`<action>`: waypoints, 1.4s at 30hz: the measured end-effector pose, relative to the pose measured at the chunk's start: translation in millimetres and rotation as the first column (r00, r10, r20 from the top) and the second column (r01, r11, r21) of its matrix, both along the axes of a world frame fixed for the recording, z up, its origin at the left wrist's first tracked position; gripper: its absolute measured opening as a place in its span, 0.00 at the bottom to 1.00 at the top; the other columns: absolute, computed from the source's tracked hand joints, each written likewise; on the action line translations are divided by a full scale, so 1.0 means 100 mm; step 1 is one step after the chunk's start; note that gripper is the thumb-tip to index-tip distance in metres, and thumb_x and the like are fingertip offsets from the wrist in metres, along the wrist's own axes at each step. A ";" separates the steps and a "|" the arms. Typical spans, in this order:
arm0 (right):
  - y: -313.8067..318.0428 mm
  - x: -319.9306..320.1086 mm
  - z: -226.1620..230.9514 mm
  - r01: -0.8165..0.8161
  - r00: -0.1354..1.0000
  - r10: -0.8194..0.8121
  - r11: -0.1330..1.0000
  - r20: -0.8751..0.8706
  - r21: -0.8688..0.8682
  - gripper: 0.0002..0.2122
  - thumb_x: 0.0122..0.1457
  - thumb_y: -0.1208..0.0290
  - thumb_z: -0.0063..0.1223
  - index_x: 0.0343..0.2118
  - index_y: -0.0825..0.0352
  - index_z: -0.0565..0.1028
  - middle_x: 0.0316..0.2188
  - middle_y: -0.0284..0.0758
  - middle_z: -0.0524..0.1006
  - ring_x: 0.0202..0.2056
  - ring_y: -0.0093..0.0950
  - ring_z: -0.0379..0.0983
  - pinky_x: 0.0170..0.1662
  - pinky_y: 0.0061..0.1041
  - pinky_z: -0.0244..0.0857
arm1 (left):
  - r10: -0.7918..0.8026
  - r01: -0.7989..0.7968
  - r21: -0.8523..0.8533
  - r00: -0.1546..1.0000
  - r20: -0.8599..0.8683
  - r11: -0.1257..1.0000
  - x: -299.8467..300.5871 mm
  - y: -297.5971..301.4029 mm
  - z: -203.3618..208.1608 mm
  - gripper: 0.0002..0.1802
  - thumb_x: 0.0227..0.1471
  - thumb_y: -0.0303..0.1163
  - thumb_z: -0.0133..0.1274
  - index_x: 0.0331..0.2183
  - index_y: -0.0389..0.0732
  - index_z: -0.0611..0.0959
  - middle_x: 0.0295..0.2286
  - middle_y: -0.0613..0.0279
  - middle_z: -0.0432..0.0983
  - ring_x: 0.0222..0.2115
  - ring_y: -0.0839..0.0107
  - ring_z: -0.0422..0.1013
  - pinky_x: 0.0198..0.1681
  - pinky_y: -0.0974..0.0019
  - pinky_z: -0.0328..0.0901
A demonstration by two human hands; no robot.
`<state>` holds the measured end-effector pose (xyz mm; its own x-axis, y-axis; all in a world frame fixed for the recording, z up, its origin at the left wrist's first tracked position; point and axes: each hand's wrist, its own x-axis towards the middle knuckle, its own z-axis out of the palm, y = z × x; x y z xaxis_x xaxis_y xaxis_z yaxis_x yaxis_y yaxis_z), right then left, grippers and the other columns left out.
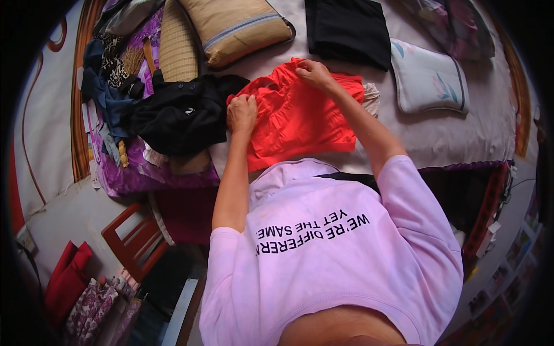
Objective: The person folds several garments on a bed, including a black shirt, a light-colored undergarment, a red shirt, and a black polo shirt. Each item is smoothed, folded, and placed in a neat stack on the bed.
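Observation:
A bright red garment [306, 121] lies spread and wrinkled on the bed in front of me; whether it is a top or shorts I cannot tell. At its left edge my left hand [242, 112] has its fingers closed on the cloth. My right hand [314, 74] pinches the far edge, near the middle. Just left of my left hand is a crumpled black garment [184, 112]. A cream-coloured cloth [371, 99] peeks out from beneath the red garment on the right.
Beyond the red garment are a tan zipped cushion [239, 32] and folded black clothing [348, 32]. A white pillow with a leaf print [430, 78] lies to the right. Blue clothing [107, 86] and a small brush [133, 59] are heaped left. A red-brown wooden chair [130, 236] stands below the bed's edge.

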<state>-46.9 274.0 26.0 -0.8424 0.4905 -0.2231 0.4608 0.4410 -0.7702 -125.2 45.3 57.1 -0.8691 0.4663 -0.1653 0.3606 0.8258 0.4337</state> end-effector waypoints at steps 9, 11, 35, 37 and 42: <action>-0.01 -0.15 -0.04 0.065 0.992 -0.104 0.898 -0.067 -0.435 0.12 0.49 0.62 0.51 0.26 0.67 0.73 0.20 0.29 0.71 0.21 0.22 0.66 0.25 0.22 0.60 | -0.119 0.125 -0.016 0.974 0.193 0.992 -0.01 -0.09 0.06 0.13 0.43 0.41 0.49 0.24 0.41 0.75 0.28 0.53 0.73 0.31 0.54 0.69 0.34 0.56 0.62; 0.08 -0.12 0.01 0.110 0.983 -0.175 0.799 -0.053 -0.591 0.10 0.49 0.63 0.51 0.25 0.65 0.73 0.17 0.24 0.66 0.19 0.16 0.60 0.21 0.18 0.54 | -0.190 0.179 0.093 0.973 0.133 0.979 0.01 -0.16 -0.02 0.12 0.43 0.39 0.50 0.23 0.40 0.75 0.27 0.54 0.73 0.30 0.55 0.69 0.33 0.58 0.62; -0.05 0.02 0.41 -0.034 0.965 -0.252 0.157 -0.074 -0.987 0.14 0.53 0.72 0.46 0.44 0.63 0.65 0.34 0.26 0.71 0.36 0.16 0.68 0.41 0.15 0.63 | -0.279 -0.500 0.314 0.146 0.949 0.807 0.09 0.50 -0.23 0.19 0.50 0.46 0.44 0.36 0.41 0.76 0.26 0.64 0.73 0.25 0.77 0.67 0.27 0.72 0.62; -0.04 0.05 0.34 -0.018 0.945 -0.319 0.174 -0.074 -0.985 0.14 0.54 0.72 0.45 0.45 0.63 0.65 0.35 0.26 0.71 0.37 0.16 0.68 0.41 0.16 0.63 | -0.263 -0.525 0.301 0.148 0.953 0.796 0.29 0.62 -0.06 0.19 0.51 0.45 0.44 0.37 0.39 0.76 0.30 0.62 0.73 0.28 0.76 0.68 0.31 0.71 0.63; -0.01 0.09 0.34 0.002 0.938 -0.344 0.155 -0.052 -0.988 0.14 0.53 0.73 0.47 0.43 0.64 0.65 0.36 0.28 0.71 0.37 0.18 0.68 0.41 0.18 0.64 | -0.279 -0.202 0.495 0.624 0.730 0.845 0.41 0.64 -0.16 0.20 0.47 0.41 0.47 0.39 0.37 0.75 0.35 0.54 0.72 0.37 0.64 0.68 0.41 0.66 0.61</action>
<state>-38.2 273.1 59.9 -0.8664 0.1589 -0.4734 0.1653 -0.8032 -0.5723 -84.0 109.2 40.8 -0.5115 0.7118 -0.4814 -0.2690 0.3994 0.8764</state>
